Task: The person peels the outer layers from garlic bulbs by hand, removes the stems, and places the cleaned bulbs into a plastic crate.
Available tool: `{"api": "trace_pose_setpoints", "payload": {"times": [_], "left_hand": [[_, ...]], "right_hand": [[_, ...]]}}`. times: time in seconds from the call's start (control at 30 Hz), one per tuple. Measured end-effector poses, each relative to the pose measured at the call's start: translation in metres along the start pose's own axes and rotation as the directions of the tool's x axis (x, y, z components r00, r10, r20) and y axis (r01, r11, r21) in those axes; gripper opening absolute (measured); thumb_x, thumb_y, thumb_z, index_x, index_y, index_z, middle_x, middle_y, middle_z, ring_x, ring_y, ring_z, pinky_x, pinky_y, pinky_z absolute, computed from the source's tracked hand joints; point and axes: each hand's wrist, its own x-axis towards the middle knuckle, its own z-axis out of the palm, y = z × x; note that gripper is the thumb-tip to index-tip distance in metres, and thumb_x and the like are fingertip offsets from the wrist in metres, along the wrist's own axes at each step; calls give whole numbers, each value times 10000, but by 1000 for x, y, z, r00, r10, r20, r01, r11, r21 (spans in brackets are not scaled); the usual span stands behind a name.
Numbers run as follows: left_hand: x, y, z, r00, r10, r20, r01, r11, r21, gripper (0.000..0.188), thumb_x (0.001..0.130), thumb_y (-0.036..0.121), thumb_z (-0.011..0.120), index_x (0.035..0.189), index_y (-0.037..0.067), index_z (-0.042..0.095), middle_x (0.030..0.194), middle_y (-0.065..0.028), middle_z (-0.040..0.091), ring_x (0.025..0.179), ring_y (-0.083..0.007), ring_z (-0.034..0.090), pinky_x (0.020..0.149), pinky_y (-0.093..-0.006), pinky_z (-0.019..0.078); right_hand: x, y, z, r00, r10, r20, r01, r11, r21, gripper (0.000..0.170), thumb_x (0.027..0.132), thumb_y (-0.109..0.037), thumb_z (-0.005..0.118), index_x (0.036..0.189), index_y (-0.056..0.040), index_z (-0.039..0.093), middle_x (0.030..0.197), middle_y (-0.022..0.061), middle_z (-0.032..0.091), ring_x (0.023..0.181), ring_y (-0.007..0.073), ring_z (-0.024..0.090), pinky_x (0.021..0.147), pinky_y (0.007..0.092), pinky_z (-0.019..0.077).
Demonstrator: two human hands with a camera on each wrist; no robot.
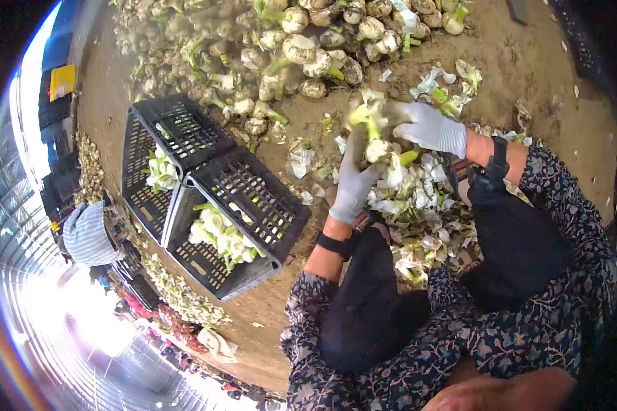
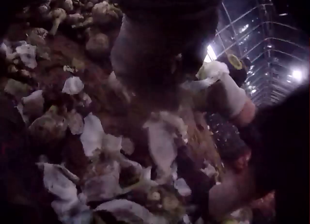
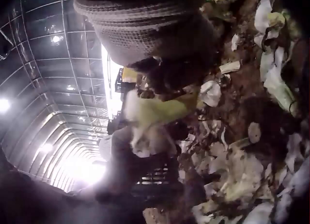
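In the head view my left hand [image 1: 355, 183], in a pale grey glove, grips a white bulb [image 1: 377, 148] with a thick green stem pointing up and away. My right hand [image 1: 430, 129], gloved alike, is bent close beside the stem, its fingertips blurred; I cannot tell whether they pinch it. The right wrist view shows the right glove [image 3: 145, 32] above the yellow-green stem [image 3: 169, 109], with the left hand [image 3: 121, 151] dark below. Loose white peelings [image 1: 425, 188] lie beneath both hands, between the knees.
A large heap of soil-stained bulbs [image 1: 298, 51] spreads ahead. To the left, two black crates [image 1: 250, 198] lie tipped on their sides, with cleaned bulbs [image 1: 219, 236] inside. More peelings [image 1: 435, 85] lie beyond my right hand. Farther left is a person in a striped head covering [image 1: 89, 233].
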Motion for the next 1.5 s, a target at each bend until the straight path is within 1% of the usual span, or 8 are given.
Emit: {"api": "trace_pose_setpoints", "payload": {"times": [0.27,0.63,1.0,1.1,1.2,1.37,1.43,1.5], "left_hand": [[-9,5,7,982,135,-131,-143,989,-48,844,788,96,642,1480,12,166,1435,-172,346,1288,-217,390,1058,-357,345],[-23,29,11,916,393,-82,-192,609,770,823,684,45,716,1418,-6,347,1236,-217,541,1080,-305,586,889,-361,482],[-37,36,1,936,305,-178,-190,860,473,732,652,46,736,1323,-67,468,1202,-180,585,1043,-203,600,911,-312,475],[-37,38,0,907,386,-166,-228,785,576,717,641,50,759,1304,-42,501,1149,-180,580,1029,-248,593,892,-343,478],[-36,52,8,828,560,-16,-308,480,821,634,670,115,781,1238,-38,545,1079,-180,592,1019,-272,565,880,-359,470],[-37,27,0,854,485,-189,-330,786,523,563,737,186,750,1215,-30,545,1026,-154,590,926,-260,594,822,-314,499],[-35,25,-3,948,206,-243,-227,972,-60,501,803,298,696,1187,8,556,1028,-135,593,879,-238,603,744,-290,511],[-33,30,-13,990,-138,38,113,593,-797,454,865,423,615,1143,66,578,1057,-107,601,850,-213,603,654,-274,507]], "right_hand": [[2,-31,14,991,-105,83,99,993,68,467,847,-106,555,1307,-27,530,1028,70,679,820,87,607,739,259,502],[11,-25,29,910,-403,95,412,864,-288,141,819,-130,573,856,-3,624,750,171,613,665,296,588,611,393,465],[20,-39,-18,986,-112,126,167,586,-793,469,846,-394,628,1146,-34,613,817,138,684,807,262,663,737,387,509],[11,-53,-5,929,-170,329,169,985,32,625,829,-475,664,1239,-12,571,946,137,702,892,219,647,782,365,504],[9,-67,14,944,-284,168,278,959,61,509,840,-373,679,1167,7,593,885,108,677,760,181,588,719,336,490],[5,-72,14,973,-170,155,147,978,147,339,836,-286,696,926,39,660,673,2,610,662,40,501,606,259,443],[9,-60,14,978,-126,165,100,983,154,327,843,-277,690,918,40,664,696,-12,617,675,26,502,609,236,439],[15,-46,19,966,-230,117,197,950,242,286,863,-218,672,961,51,668,782,-9,661,723,39,535,659,243,456]]}}
